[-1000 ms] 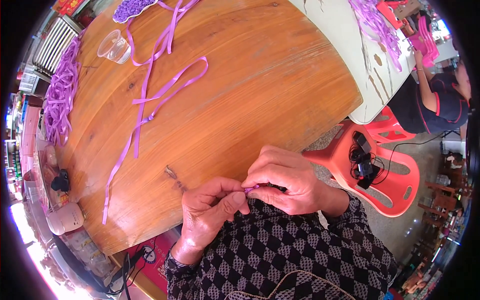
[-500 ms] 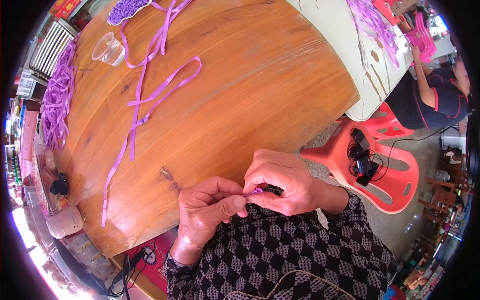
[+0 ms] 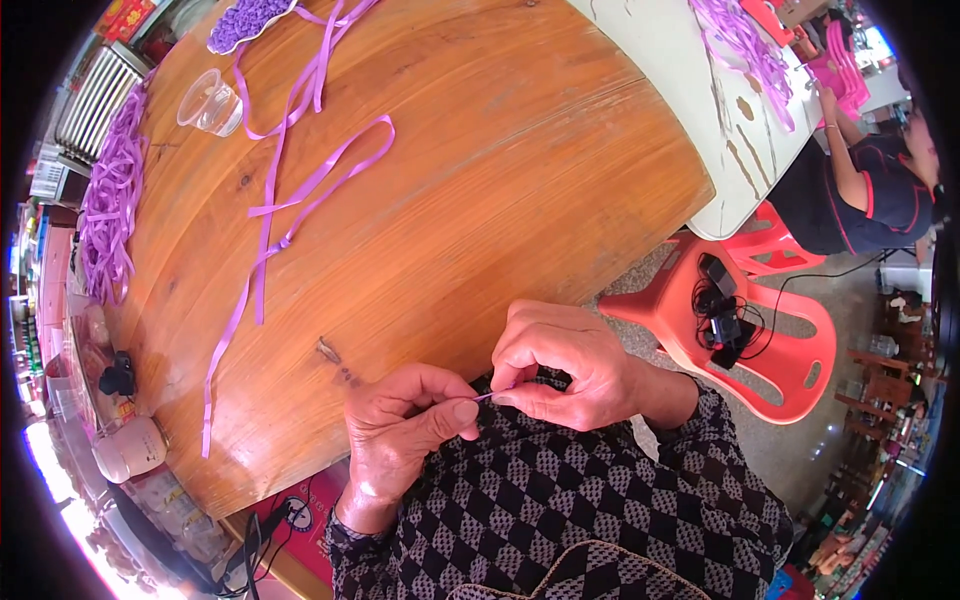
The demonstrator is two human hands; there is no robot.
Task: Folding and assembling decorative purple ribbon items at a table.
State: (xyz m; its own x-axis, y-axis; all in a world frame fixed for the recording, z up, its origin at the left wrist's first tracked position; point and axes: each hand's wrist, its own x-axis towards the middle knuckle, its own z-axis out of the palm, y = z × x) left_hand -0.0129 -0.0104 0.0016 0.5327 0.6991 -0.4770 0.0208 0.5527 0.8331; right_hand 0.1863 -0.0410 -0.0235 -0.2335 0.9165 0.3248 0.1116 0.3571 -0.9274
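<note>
A short, narrow stretch of purple ribbon [image 3: 485, 396] runs taut between my two hands, just off the table's near edge. My left hand [image 3: 400, 412] pinches one end between thumb and forefinger. My right hand [image 3: 568, 368] is closed on the other end, its fingers curled and hiding most of the piece. Several long purple ribbons [image 3: 268, 262] lie loosely across the wooden table [image 3: 480, 190], one with a small knot partway along. None of these touches my hands.
A clear plastic cup [image 3: 212, 105] and a dish of small purple pieces [image 3: 248, 22] stand at the far left. Ribbon heaps [image 3: 108, 200] hang by the left edge. A red stool [image 3: 790, 370] holds cables and a black device. A co-worker [image 3: 860, 190] sits right of the white table [image 3: 690, 70].
My left hand has drawn slightly left, away from my right hand. The ribbon between them now shows as a thin, straight line instead of a small loop.
</note>
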